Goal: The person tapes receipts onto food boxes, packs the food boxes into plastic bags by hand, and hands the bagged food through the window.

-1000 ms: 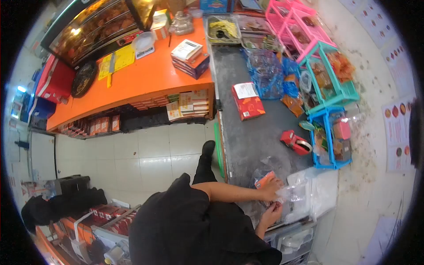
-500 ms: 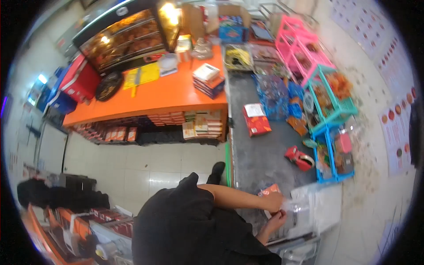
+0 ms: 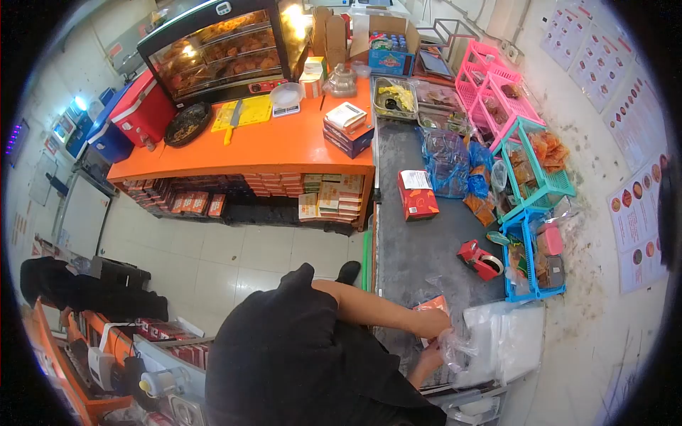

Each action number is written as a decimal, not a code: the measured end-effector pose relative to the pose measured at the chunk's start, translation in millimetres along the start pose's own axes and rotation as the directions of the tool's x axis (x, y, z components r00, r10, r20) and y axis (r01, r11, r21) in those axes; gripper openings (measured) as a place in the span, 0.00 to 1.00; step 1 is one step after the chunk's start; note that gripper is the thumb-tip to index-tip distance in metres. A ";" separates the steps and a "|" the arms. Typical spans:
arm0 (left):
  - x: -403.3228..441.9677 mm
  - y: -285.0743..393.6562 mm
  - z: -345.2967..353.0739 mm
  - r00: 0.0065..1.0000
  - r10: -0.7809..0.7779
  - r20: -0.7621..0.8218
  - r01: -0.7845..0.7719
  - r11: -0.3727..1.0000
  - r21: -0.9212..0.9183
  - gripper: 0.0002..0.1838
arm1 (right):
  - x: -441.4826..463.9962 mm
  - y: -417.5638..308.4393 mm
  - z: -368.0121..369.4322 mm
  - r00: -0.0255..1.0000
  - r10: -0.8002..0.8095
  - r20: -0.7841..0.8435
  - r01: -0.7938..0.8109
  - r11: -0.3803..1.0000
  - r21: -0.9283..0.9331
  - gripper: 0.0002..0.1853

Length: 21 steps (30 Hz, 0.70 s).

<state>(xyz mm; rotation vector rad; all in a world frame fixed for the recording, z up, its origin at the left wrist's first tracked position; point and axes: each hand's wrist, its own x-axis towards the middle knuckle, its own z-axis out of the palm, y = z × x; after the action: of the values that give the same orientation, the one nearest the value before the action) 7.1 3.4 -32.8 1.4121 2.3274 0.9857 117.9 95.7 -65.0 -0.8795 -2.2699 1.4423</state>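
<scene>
My left hand (image 3: 432, 324) is closed on a crumpled clear plastic bag (image 3: 458, 349), just beside a small orange packet (image 3: 432, 304) lying on the dark counter. Below it my right hand (image 3: 426, 361) grips the same plastic; its fingertips are partly hidden by the film. Close to both hands, a stack of clear plastic bags (image 3: 515, 341) lies on the counter's near right part. A red tape dispenser (image 3: 480, 260) and a red box with a white label (image 3: 418, 195) sit farther up the dark counter (image 3: 405, 252).
Blue (image 3: 533, 255), green (image 3: 533, 170) and pink baskets (image 3: 497, 99) line the wall beside blue plastic bags (image 3: 446, 163). An orange counter (image 3: 284, 145) holds a knife (image 3: 233, 121), boxes (image 3: 348, 131) and a food warmer (image 3: 220, 57). Another person in black (image 3: 92, 291) is at the lower left.
The view has shifted, so the counters sit farther right and lower. Both hands remain close together, and the plastic now bunches in front of my right hand's fingers.
</scene>
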 end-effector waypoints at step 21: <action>-0.8 11.0 -23.2 0.990 0.019 0.137 -0.048 0.976 0.211 0.07 | -10.1 25.6 2.4 0.985 -0.149 0.091 0.168 0.950 -0.263 0.16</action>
<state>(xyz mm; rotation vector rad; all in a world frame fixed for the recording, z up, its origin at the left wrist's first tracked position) 3.0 -3.8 -8.5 1.5497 2.3734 0.6406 132.7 95.2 -88.3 -0.7081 -2.5678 1.1291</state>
